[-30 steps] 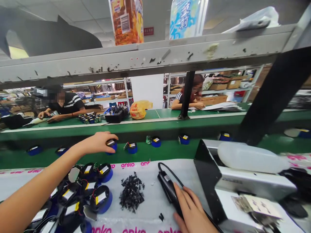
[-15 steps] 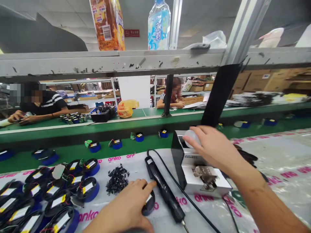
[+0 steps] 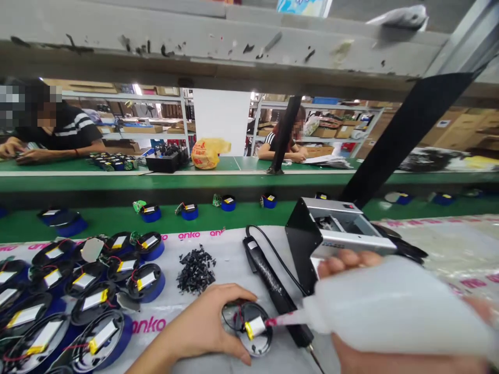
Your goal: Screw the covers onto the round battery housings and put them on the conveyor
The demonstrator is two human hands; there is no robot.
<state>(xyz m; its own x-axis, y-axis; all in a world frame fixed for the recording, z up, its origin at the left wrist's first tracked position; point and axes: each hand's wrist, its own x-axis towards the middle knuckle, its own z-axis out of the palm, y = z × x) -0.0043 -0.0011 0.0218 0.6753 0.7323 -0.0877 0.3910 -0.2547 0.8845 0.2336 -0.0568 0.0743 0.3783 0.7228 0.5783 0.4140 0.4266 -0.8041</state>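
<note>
Basically, left hand point(image 3: 206, 323) has its grip curled round one round housing point(image 3: 253, 310), thumb and fingers on opposite sides of the rim, open face up, presumably to steady it and keep the battery point(image 3: 257, 327) exposed. It's on or just above the film-covered table point(image 3: 231, 259), nearer than the black scrap pile point(image 3: 196, 270). Right hand point(image 3: 346, 261) has its grip wrapped around a squeeze bottle point(image 3: 384, 306), tipped roughly level so the nozzle point(image 3: 292, 318) points at the battery's edge; can't tell if it touches. Bottle: milky, soft-looking plastic; nozzle tapered, red-stained. Housing: shallow black cup; battery: flat silver pouch, yellow end. Other housings point(image 3: 93, 298) clustered left, likely for easy reach. Screwdriver point(image 3: 273, 285), slim black cylinder, lies diagonally behind the nozzle.
</note>
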